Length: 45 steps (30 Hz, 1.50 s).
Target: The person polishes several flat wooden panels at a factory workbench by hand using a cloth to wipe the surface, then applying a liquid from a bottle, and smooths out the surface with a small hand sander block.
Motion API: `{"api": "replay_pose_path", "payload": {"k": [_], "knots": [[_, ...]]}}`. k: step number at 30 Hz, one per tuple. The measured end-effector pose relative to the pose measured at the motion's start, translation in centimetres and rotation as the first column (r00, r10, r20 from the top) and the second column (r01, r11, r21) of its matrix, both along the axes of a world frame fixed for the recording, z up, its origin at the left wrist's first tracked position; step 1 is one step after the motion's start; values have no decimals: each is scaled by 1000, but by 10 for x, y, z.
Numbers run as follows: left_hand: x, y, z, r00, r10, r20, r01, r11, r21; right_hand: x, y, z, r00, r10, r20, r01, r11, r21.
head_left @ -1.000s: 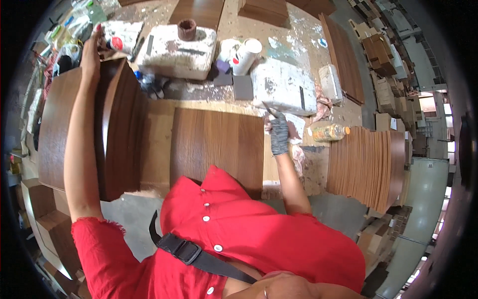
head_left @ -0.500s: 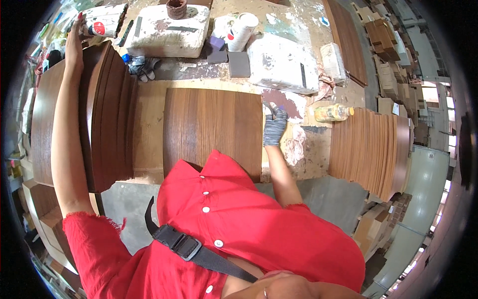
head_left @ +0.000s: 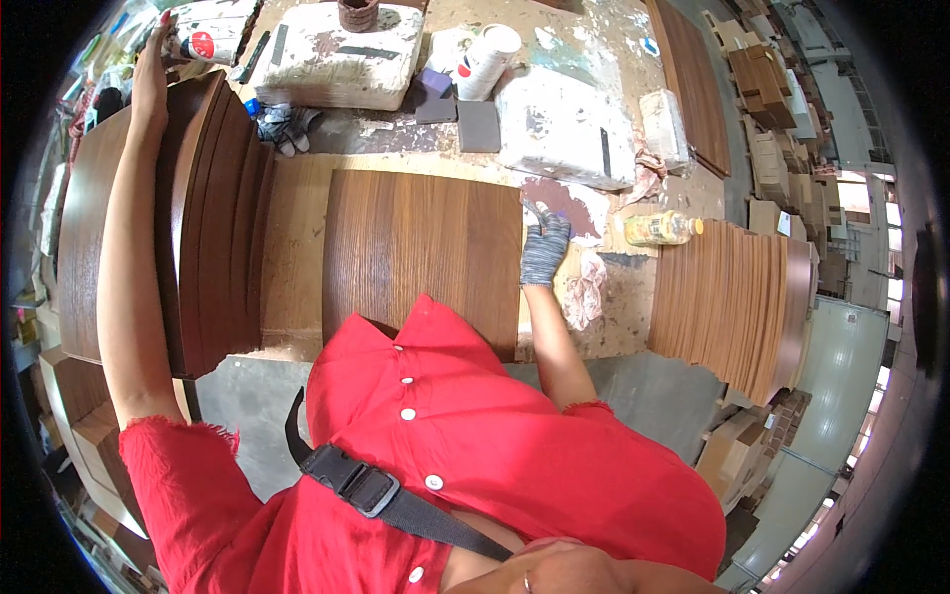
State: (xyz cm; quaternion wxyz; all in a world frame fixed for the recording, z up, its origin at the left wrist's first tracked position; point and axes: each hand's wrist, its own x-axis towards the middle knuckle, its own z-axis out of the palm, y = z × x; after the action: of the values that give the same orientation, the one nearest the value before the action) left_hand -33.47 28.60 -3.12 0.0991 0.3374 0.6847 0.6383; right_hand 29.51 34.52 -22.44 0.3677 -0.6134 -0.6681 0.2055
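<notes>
A brown wood-grain panel (head_left: 426,247) lies flat on the worktable in front of me. At its right edge is my right hand (head_left: 545,252), in a grey knitted glove with bare fingertips showing. Its fingers are curled, and a bit of purple shows beside them; what they hold is mostly hidden. My left hand (head_left: 150,89), bare, stretches out long-fingered at the far end of a stack of dark brown panels (head_left: 213,238). That forearm lies across the top of the stack.
Right of the panel are a crumpled pinkish rag (head_left: 586,289), a yellow-capped bottle (head_left: 661,229) and a tall stack of panels (head_left: 727,297). Beyond stand paint-splashed white blocks (head_left: 564,124), a white canister (head_left: 488,61), dark sanding blocks (head_left: 478,126) and grey gloves (head_left: 287,129).
The view has shifted slightly. Both hands keep nearly the same places, and the panel stays put.
</notes>
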Motion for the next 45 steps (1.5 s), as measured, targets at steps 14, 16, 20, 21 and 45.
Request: {"api": "replay_pose_path", "payload": {"k": [14, 16, 20, 21, 45], "knots": [[-7, -14, 8, 984, -2, 178, -4, 1000, 30, 8, 8, -50, 970, 173, 168, -173, 985, -17], [64, 13, 30, 876, -35, 481, -4, 997, 80, 49, 9, -73, 870, 57, 490, -24, 997, -73], [27, 4, 16, 973, -106, 204, 69, 981, 181, 4, 5, -5, 989, 133, 66, -140, 985, 103], [32, 11, 15, 977, -140, 162, 105, 972, 210, 5, 2, -3, 991, 134, -4, -131, 974, 183], [16, 3, 10, 990, 15, 140, -21, 999, 38, 0, 0, -11, 999, -14, 41, 8, 988, 154]]}}
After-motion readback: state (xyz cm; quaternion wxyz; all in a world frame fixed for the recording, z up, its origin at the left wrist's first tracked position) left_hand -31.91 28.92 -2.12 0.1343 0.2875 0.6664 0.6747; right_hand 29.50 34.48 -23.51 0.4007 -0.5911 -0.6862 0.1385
